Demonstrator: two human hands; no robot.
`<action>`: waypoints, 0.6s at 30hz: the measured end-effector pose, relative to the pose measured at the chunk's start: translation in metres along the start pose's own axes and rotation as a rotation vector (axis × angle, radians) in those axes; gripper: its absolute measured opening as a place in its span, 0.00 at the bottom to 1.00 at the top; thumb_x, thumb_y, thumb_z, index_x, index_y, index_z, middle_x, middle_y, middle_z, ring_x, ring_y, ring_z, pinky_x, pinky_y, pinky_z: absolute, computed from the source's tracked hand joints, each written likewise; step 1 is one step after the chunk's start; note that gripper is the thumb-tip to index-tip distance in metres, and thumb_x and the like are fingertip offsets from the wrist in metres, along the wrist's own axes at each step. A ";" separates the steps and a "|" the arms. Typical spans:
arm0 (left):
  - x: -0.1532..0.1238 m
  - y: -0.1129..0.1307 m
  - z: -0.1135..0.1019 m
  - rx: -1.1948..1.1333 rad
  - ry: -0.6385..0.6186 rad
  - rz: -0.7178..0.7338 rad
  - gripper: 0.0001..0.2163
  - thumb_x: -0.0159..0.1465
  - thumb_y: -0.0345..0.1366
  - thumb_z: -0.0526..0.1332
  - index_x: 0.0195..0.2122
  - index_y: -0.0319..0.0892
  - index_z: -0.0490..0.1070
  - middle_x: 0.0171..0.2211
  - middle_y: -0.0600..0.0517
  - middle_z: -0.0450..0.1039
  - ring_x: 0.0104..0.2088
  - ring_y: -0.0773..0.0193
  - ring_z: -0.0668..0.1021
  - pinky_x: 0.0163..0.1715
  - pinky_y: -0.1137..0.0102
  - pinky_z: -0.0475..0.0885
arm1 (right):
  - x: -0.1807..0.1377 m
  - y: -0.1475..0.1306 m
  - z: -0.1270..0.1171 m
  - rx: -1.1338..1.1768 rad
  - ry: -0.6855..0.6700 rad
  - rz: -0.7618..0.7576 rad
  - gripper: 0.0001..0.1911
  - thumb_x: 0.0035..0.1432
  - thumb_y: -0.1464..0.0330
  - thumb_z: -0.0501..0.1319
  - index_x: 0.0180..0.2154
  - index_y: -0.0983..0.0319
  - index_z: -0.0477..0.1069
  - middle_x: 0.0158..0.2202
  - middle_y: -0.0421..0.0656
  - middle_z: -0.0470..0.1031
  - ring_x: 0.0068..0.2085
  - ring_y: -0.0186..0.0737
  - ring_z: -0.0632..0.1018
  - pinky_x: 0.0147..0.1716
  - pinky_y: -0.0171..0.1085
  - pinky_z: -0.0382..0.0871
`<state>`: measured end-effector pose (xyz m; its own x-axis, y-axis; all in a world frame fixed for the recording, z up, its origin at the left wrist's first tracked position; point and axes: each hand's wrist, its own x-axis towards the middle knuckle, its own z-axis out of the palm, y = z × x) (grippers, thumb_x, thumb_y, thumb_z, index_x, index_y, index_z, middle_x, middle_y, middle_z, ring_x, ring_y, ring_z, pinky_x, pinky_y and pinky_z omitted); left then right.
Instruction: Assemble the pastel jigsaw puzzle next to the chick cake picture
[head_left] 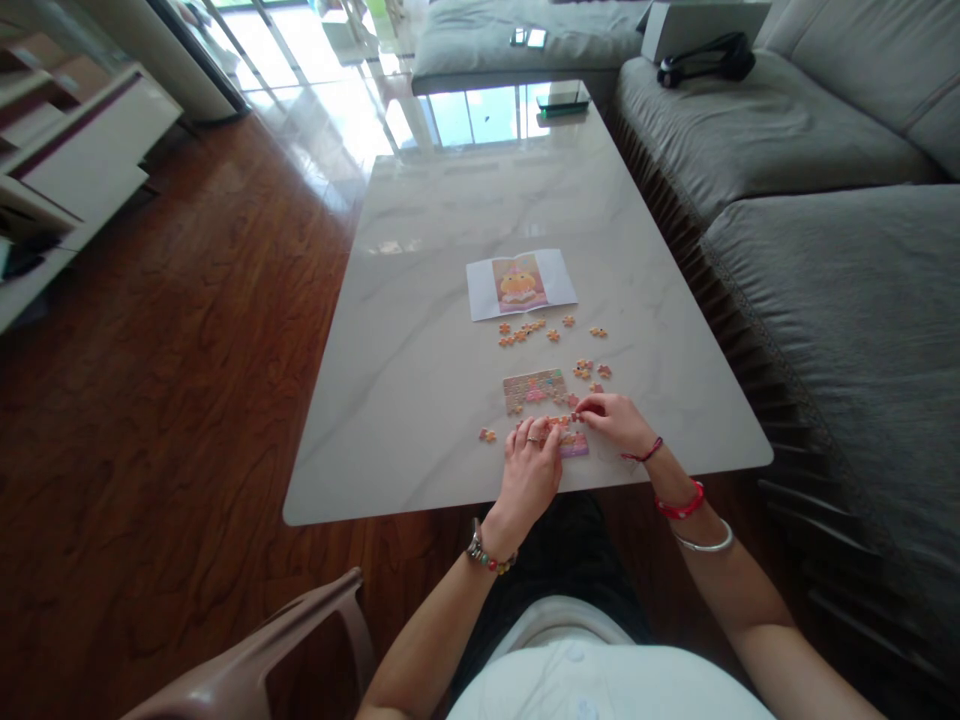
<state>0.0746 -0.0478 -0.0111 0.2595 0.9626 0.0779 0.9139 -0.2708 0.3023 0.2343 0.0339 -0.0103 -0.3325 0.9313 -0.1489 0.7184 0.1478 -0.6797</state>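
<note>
A partly assembled jigsaw puzzle point(534, 392) lies near the front edge of the table, its upper part joined and its lower part half covered by my left hand. My left hand point(531, 462) rests on the lower section with the fingers spread over the pieces. To its right, my right hand point(616, 420) pinches a small puzzle piece point(577, 417) between thumb and fingertips at the puzzle's right side. Loose pieces point(583, 368) lie just beyond the right hand, and a small joined pair point(487, 436) sits left of my left hand.
Beyond the puzzle, more loose pieces point(521, 333) lie before a folded picture sheet point(556, 275). A phone-like dark object point(562, 104) rests at the far end of the marble-patterned table point(390, 400). A grey sofa point(840, 260) runs along the right; a plastic chair point(247, 650) stands lower left.
</note>
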 end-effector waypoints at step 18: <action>-0.001 0.000 0.001 0.015 -0.015 0.009 0.19 0.57 0.31 0.51 0.51 0.49 0.56 0.51 0.48 0.56 0.53 0.57 0.57 0.51 0.57 0.54 | 0.002 -0.002 0.002 -0.016 0.015 -0.029 0.09 0.48 0.73 0.55 0.31 0.60 0.73 0.30 0.39 0.76 0.31 0.34 0.74 0.32 0.32 0.66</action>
<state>0.0745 -0.0482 -0.0126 0.2724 0.9599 0.0668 0.9160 -0.2799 0.2872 0.2311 0.0352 -0.0110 -0.3442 0.9314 -0.1186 0.7182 0.1798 -0.6722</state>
